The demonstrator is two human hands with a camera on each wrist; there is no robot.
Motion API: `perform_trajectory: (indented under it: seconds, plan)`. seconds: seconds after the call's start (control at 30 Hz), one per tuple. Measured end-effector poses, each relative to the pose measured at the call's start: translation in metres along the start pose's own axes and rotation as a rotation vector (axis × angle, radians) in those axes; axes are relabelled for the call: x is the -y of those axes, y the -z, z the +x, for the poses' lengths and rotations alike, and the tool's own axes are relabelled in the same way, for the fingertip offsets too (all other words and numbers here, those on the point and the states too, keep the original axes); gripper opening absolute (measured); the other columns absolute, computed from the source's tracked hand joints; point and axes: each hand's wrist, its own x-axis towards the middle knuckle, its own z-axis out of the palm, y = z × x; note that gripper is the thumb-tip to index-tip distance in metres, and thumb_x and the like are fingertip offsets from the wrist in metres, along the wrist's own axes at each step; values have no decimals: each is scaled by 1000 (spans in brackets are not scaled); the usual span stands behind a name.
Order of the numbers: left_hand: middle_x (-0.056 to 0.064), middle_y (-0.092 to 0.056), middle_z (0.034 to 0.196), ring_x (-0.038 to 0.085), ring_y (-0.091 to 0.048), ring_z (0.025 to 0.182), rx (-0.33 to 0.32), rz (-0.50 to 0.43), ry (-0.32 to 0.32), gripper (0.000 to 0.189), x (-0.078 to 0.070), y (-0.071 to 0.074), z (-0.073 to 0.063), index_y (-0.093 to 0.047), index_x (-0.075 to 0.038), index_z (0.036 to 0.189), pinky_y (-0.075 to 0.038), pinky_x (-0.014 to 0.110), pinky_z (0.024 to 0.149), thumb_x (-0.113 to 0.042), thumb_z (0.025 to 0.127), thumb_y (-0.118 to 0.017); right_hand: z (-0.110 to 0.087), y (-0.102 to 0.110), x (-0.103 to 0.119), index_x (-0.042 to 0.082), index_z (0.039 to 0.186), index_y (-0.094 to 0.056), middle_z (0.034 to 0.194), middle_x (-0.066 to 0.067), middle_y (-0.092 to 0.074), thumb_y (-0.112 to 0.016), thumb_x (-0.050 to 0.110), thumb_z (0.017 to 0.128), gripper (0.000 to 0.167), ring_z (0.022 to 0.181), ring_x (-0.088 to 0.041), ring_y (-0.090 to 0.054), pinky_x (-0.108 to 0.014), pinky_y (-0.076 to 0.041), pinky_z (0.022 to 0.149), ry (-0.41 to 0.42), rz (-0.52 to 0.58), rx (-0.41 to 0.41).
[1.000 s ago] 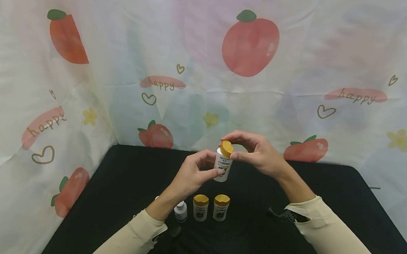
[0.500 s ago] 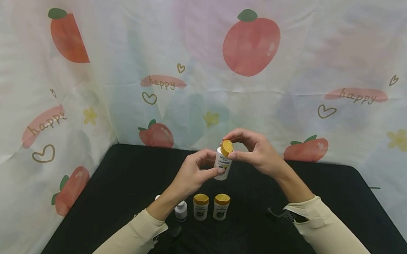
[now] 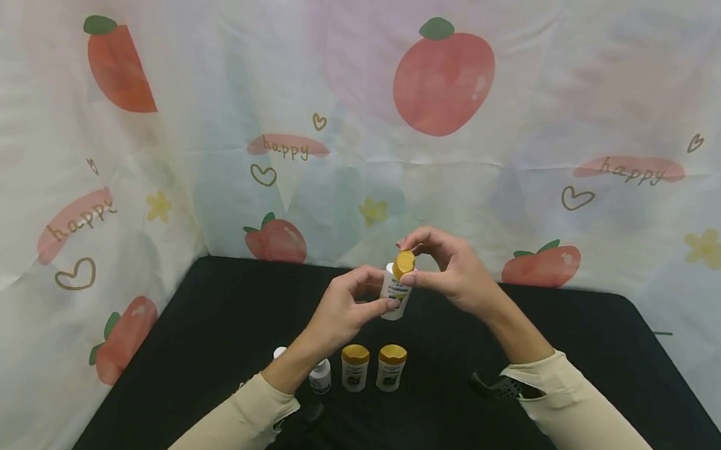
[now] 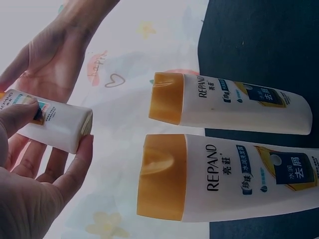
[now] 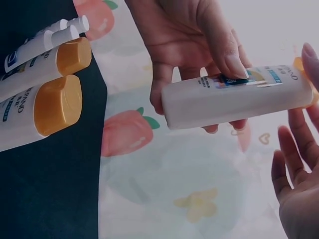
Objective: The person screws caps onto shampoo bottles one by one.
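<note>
My left hand (image 3: pixel 343 308) grips a white shampoo bottle (image 5: pixel 234 102) with a REPAND label, thumb across the label and fingers behind. The bottle is held up over the black table. My right hand (image 3: pixel 462 271) pinches its gold cap (image 3: pixel 404 264) between thumb and fingers. That cap sits askew on the bottle, turned out of line with the body, and a bit of white top shows at its left. In the right wrist view the cap is largely hidden by the right fingers.
Two more gold-capped shampoo bottles (image 3: pixel 354 371) (image 3: pixel 390 370) stand on the black table (image 3: pixel 477 435) below the hands. Left of them is a smaller white bottle (image 3: pixel 320 377), and another white bottle (image 3: pixel 280 352) is mostly hidden behind the left forearm. A printed cloth (image 3: pixel 349 60) hangs behind.
The gold cap has turned further on the bottle, and the right thumb has shifted slightly left with it. The left hand and the standing bottles stay nearly where they were.
</note>
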Motion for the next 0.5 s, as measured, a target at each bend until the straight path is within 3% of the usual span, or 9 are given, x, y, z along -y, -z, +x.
perform_trajectory:
  seconds: [0.17, 0.5]
  plan:
    - [6, -68, 118, 21, -69, 108, 4, 7, 4, 32, 0, 0, -1, -67, -11, 123, -53, 45, 97, -13, 93, -76, 0, -2, 3, 5, 117, -60, 119, -17, -59, -78, 0, 87, 35, 115, -20, -59, -31, -46, 103, -19, -25, -14]
    - [5, -67, 119, 19, -67, 106, 7, 7, 13, 33, 0, 4, 0, -65, -13, 126, -53, 44, 96, -14, 95, -74, -3, 4, 2, 4, 127, -63, 124, -6, -63, -69, -1, 94, 34, 125, -21, -57, -30, -42, 109, -40, -2, -18]
